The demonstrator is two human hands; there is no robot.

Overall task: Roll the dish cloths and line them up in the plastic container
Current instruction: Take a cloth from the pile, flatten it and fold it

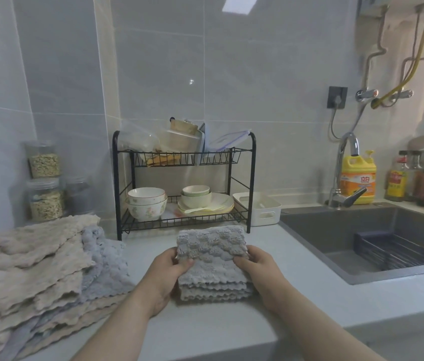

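Note:
A grey folded dish cloth (212,259) lies on the pale counter (231,324) in front of me, its far end lifted. My left hand (165,277) grips its left edge and my right hand (258,269) grips its right edge, thumbs on top. A heap of beige and grey dish cloths (33,272) lies at the left. The white plastic container (259,208) stands behind, to the right of the dish rack, and I see nothing inside it.
A black two-tier dish rack (183,183) with bowls and plates stands against the wall. The dark sink (367,235) with a tap lies at the right, bottles behind it. Clear jars (45,183) stand at the back left.

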